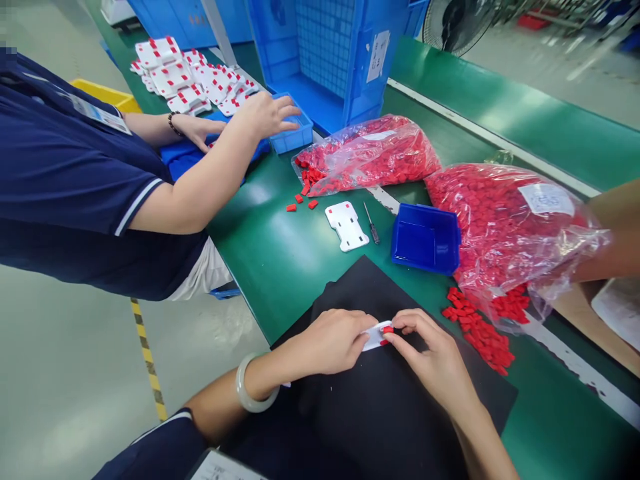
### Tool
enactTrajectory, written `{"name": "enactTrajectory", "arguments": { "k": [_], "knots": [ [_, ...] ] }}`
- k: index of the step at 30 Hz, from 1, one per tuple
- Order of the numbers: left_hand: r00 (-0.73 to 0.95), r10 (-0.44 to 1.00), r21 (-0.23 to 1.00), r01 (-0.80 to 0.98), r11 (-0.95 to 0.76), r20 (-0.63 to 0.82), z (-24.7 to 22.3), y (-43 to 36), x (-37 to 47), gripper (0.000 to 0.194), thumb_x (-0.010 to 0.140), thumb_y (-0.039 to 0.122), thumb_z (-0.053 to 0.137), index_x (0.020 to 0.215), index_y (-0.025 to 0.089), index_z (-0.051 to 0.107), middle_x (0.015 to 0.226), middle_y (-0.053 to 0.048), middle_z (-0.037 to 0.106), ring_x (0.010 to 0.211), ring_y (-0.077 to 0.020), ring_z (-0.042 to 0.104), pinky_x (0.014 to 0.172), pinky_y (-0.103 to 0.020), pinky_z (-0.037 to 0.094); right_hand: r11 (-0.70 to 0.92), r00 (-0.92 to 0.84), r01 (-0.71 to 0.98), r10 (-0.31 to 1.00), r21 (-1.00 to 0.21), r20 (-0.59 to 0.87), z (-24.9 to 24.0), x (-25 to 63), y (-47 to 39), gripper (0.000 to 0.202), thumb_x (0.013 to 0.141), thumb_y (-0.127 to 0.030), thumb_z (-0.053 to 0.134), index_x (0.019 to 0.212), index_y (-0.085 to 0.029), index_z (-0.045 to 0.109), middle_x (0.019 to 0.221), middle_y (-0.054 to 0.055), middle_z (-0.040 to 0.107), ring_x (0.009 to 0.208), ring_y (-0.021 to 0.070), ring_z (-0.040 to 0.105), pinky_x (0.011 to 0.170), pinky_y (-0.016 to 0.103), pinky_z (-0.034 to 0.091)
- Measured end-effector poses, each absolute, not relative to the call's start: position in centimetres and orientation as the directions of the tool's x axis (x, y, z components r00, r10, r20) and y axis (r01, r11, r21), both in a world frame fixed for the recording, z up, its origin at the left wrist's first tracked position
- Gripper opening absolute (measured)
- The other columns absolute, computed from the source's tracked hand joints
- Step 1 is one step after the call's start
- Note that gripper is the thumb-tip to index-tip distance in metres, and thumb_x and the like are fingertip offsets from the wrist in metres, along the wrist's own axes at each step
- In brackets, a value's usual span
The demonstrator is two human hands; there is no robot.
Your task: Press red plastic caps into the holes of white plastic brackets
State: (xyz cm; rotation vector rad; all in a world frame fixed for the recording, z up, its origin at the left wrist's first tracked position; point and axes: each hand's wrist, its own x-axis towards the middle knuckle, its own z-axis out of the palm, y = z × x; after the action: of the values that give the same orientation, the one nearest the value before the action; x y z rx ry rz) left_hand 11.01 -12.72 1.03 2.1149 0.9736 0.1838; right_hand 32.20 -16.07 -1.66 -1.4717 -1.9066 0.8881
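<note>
Head view: left hand (pixel 330 343) and right hand (pixel 430 357) pinch white plate (pixel 374 335) between them, long axis left-right; right fingertips press red clip (pixel 387 329) at plate's right end.

Two clear plastic bags of small red parts (pixel 370 153) (pixel 505 227) on green table (pixel 280 260). Small blue plastic tray (pixel 426 239) between them; bare white plate (pixel 347 226) beside thin screwdriver (pixel 371 224). Co-worker's hand (pixel 267 113) at another small blue bin (pixel 295 137).

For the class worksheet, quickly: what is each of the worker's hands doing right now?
Left hand: closed on the white plate, pinching its left end.
Right hand: fingertips pressing a red piece at the plate's right end.
</note>
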Motion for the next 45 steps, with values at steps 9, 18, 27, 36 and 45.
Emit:
{"name": "enactTrajectory", "arguments": {
  "k": [9,18,27,36,45],
  "knots": [
    [0.711,0.674,0.74,0.56,-0.372,-0.199,1.0,-11.5,11.7,0.017,0.091,0.016,0.045,0.096,0.02,0.06,0.082,0.0,0.066,0.073,-0.0163,0.062,0.063,-0.024,0.039,0.256,-0.117,0.586,0.966,-0.769,0.232,-3.6,31.2,-17.5,0.007,0.09,-0.019,0.059,0.094,-0.023,0.062,0.09,0.003,0.064,0.084,0.0168,0.063,0.077,0.03,0.05],
    [0.696,0.677,0.687,0.614,-0.388,-0.239,1.5,-11.6,12.2,0.022,0.087,0.011,0.046,0.102,0.022,0.058,0.089,-0.001,0.068,0.079,-0.0192,0.065,0.067,-0.026,0.042,0.273,-0.127,0.618,0.96,-0.737,0.248,-3.9,31.3,-17.8,0.012,0.093,-0.019,0.054,0.1,-0.024,0.062,0.093,0.004,0.067,0.086,0.0178,0.064,0.081,0.033,0.05],
    [0.604,0.755,0.56,0.729,-0.394,-0.254,1.5,-12.9,13.2,0.017,0.088,0.032,0.05,0.081,0.019,0.058,0.072,-0.002,0.065,0.064,-0.0201,0.064,0.057,-0.027,0.041,0.251,-0.296,0.657,0.953,-0.711,0.063,-1.7,32.3,-16.7,0.014,0.095,-0.025,0.049,0.094,-0.025,0.063,0.088,0.001,0.066,0.08,0.0168,0.062,0.07,0.029,0.048],
    [0.624,0.765,0.518,0.712,-0.475,-0.156,1.2,-14.0,13.1,0.025,0.095,0.033,0.044,0.087,0.019,0.062,0.075,-0.002,0.068,0.069,-0.019,0.066,0.06,-0.027,0.043,0.001,-0.119,0.489,0.991,-0.872,-0.066,-2.4,31.6,-18.2,0.011,0.093,-0.032,0.055,0.099,-0.025,0.06,0.103,0.005,0.066,0.094,0.0185,0.065,0.081,0.031,0.054],
    [0.638,0.765,0.458,0.707,-0.538,-0.085,0.9,-15.1,13.0,0.028,0.097,0.031,0.039,0.083,0.019,0.06,0.069,-0.001,0.066,0.065,-0.0174,0.063,0.057,-0.027,0.041,-0.111,-0.122,0.388,0.978,-0.915,-0.17,-2.1,31.2,-19.0,0.014,0.092,-0.036,0.053,0.097,-0.025,0.062,0.091,0.003,0.064,0.083,0.018,0.064,0.07,0.026,0.056]
  ]
}}
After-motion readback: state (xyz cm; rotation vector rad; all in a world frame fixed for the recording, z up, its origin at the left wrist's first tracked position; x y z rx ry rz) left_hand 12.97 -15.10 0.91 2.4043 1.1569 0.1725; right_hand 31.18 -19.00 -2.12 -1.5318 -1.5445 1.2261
